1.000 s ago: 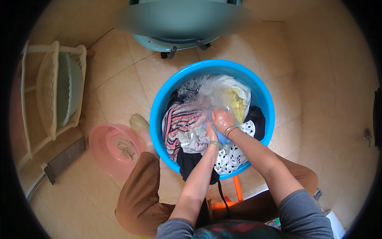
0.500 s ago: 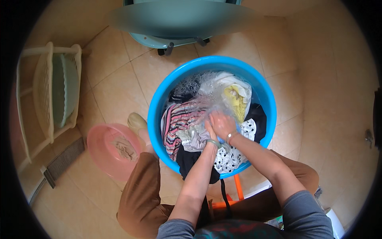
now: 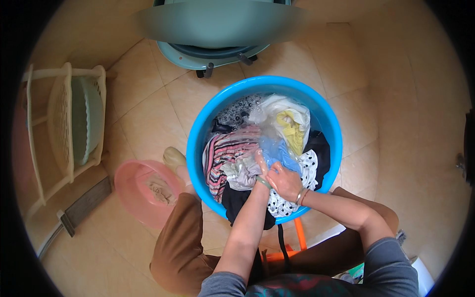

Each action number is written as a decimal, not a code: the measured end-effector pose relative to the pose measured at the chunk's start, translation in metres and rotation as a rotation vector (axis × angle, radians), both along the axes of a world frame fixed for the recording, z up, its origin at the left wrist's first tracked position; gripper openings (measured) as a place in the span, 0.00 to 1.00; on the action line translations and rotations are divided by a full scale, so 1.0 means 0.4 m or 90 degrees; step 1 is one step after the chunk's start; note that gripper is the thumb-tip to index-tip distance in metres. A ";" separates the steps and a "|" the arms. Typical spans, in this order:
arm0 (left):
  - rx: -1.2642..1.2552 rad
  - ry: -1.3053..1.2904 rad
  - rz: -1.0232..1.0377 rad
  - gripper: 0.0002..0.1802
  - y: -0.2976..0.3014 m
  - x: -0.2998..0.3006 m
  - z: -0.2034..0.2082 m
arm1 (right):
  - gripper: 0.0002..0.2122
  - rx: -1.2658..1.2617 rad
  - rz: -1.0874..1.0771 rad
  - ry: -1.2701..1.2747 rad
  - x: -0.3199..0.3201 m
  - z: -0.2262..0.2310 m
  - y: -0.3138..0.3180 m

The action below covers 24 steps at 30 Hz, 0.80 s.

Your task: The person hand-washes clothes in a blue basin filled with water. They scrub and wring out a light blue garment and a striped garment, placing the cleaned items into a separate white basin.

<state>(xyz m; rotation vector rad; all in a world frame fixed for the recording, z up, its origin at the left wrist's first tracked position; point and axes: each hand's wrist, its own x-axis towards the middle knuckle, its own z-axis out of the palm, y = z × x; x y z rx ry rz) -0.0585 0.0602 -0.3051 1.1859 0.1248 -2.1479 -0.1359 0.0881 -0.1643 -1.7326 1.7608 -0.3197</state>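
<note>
Inside the blue tub [image 3: 264, 80], a strip of water at upper right, between the clothes [image 3: 280, 152] and the wall, admits a hand. The left hand [image 3: 262, 167] and right hand [image 3: 285, 182] occupy the tub's lower middle; the forearms [image 3: 246, 230] obstruct entry over its near rim. Right of the tub, the floor [image 3: 357, 123] offers passage. Left of it, a shoe [image 3: 173, 157] and pink basin [image 3: 121, 187] stand in the way. Beyond its far rim, a wheeled green stand [image 3: 174, 55] limits reach, a floor gap between.
</note>
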 end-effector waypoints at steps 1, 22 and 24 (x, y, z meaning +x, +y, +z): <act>0.009 0.008 0.015 0.28 -0.001 0.006 0.012 | 0.09 0.038 -0.010 0.012 0.006 -0.012 -0.010; -0.013 0.060 0.003 0.34 0.034 0.039 -0.030 | 0.09 -0.050 0.002 0.020 0.025 -0.021 -0.030; 0.002 -0.082 -0.013 0.34 0.031 0.033 -0.026 | 0.10 -0.102 -0.023 0.055 0.023 -0.084 -0.079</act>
